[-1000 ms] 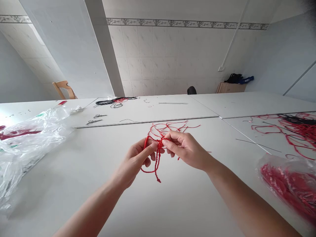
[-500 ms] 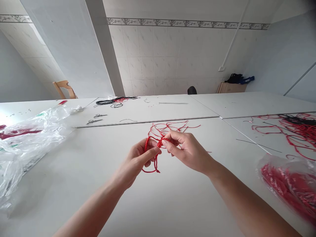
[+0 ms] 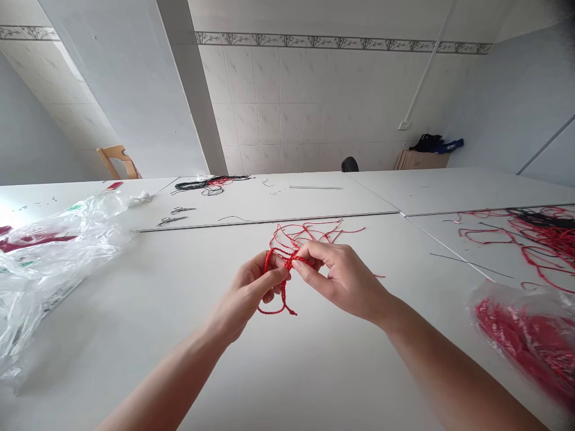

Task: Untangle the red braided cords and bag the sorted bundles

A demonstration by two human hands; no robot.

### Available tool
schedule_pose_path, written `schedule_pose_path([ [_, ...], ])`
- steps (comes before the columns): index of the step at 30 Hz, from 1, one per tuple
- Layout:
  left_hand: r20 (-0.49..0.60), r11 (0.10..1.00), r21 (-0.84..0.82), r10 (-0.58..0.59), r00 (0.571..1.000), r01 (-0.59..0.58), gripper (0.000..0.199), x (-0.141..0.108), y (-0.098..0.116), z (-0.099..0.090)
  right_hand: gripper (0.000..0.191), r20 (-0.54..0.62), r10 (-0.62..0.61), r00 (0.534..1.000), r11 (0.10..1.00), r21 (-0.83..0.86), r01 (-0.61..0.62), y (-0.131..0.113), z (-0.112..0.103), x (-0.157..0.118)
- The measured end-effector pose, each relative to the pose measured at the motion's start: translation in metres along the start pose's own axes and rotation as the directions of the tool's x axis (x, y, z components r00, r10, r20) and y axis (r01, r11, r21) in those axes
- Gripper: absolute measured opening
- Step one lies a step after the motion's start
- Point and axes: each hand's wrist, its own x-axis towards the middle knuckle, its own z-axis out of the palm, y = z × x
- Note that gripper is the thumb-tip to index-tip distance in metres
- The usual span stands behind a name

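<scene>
Head view: compared with the earlier frame, the right hand (image 3: 345, 281) sits slightly further right, and the end of the braided red cord (image 3: 271, 310) now kicks right instead of hanging straight down. The single cord hangs in a loop above the white worktop (image 3: 314, 371), its loose strands (image 3: 305, 230) fanning out beyond the hands. The right grip pinches it between thumb and forefinger; the left hand (image 3: 249, 287) curls around it, thumb pressed on top. Two pairs of scissors (image 3: 171, 221) lie farther off, and two plastic bags sit to either side: a mostly clear bag (image 3: 58, 251) and a bag of red cord (image 3: 516, 341).
</scene>
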Motion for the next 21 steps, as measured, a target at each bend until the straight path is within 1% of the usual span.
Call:
schedule_pose_path([
  [5, -0.003, 1.0, 0.004, 0.008, 1.0, -0.008, 0.019, 0.0, 0.0009, 0.001, 0.018, 0.005, -0.011, 1.0, 1.0, -0.013, 0.011, 0.0006, 0.0008, 0.0002],
  [9, 0.007, 1.0, 0.002, 0.02, 1.0, -0.02, 0.02, -0.0001, 0.0011, 0.0011, 0.018, 0.011, 0.002, 1.0, 1.0, -0.006, -0.002, -0.0001, 0.0005, 0.001],
  [21, 0.012, 0.999, 0.0, 0.039, 0.999, -0.039, 0.017, 0.001, -0.0032, -0.0007, 0.021, 0.034, 0.008, 0.999, 1.0, 0.012, -0.008, 0.0013, 0.0014, -0.0004],
])
